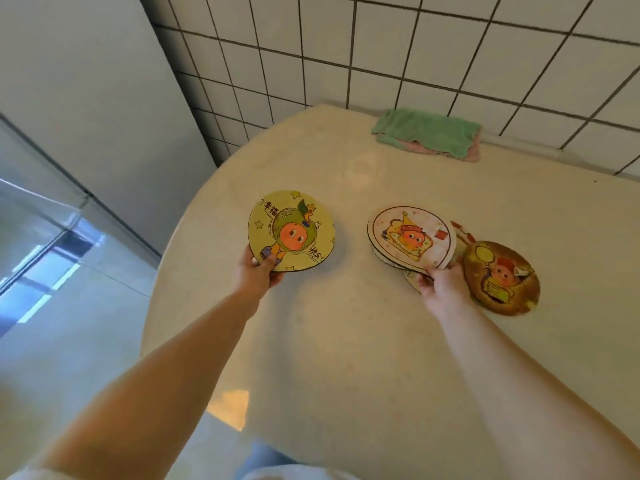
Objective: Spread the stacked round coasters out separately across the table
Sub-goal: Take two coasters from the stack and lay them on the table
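Observation:
My left hand (pixel 259 271) grips the near edge of a yellow-green round coaster (pixel 291 230) with a cartoon figure, held just above the cream table (pixel 346 341) at centre left. My right hand (pixel 441 284) pinches the near edge of a pale coaster (pixel 410 235) that tops a small uneven stack. Under it show the rims of other coasters (pixel 459 237). A brown coaster (pixel 500 277) lies flat just right of that hand, apart from the stack.
A folded green and pink cloth (pixel 427 133) lies at the table's far edge against the white tiled wall (pixel 415 46). The table's rounded left edge (pixel 166 271) drops to a pale floor beside a grey cabinet (pixel 86 98).

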